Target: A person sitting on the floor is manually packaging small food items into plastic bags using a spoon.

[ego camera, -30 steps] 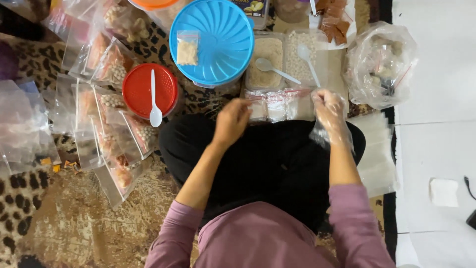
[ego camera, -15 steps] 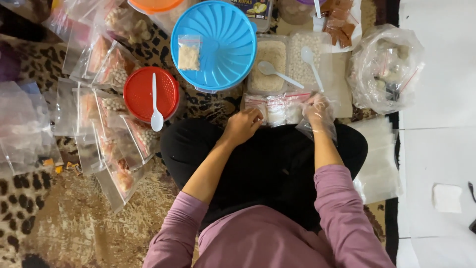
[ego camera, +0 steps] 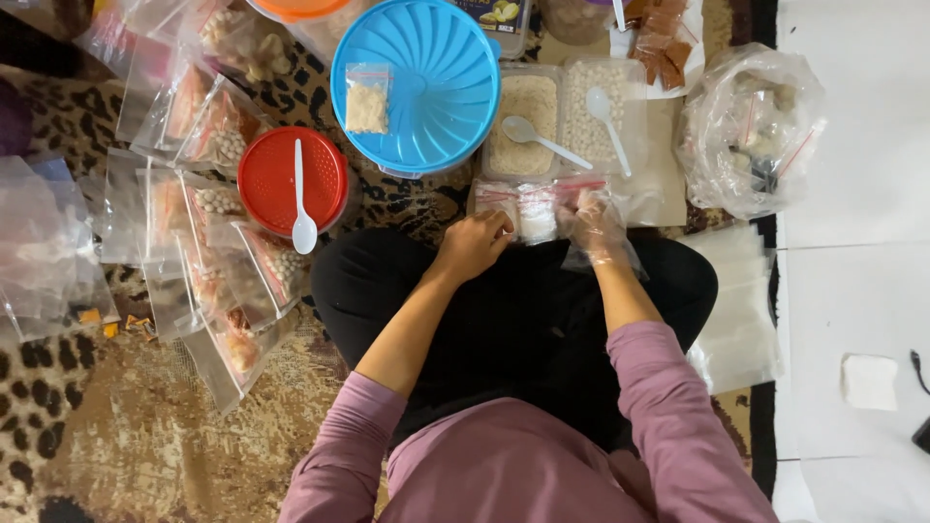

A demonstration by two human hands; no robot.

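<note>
Leopard-print carpet [ego camera: 87, 426] covers the floor where a person in a mauve long-sleeved top and black trousers sits cross-legged, with white floor tiles [ego camera: 852, 291] running along the three o'clock edge. At twelve o'clock lies a big blue round lid [ego camera: 436, 107] with a small filled zip bag [ego camera: 367, 98] resting on it. At two o'clock sits a bulging clear plastic bag [ego camera: 751, 131] of mixed bits. From nine to seven o'clock a spread of filled clear zip pouches [ego camera: 208, 252] overlaps across the carpet. Just right of the blue lid stand two clear tubs, one of fine beige crumbs [ego camera: 523, 107] and one of pale round pieces [ego camera: 605, 136], each with a white plastic spoon in it. At ten o'clock a red round lid [ego camera: 281, 179] carries another white spoon [ego camera: 301, 203]. At the centre, just above the knees, a row of small zip bags [ego camera: 533, 208] with red seal strips lies beside the tubs. Both hands meet there: the left hand [ego camera: 475, 244], bare, has its fingers curled down onto the left end of the row, pinching a bag's edge; the right hand [ego camera: 593, 221], inside a thin clear plastic glove, presses closed fingers on the right end of the row.
</note>
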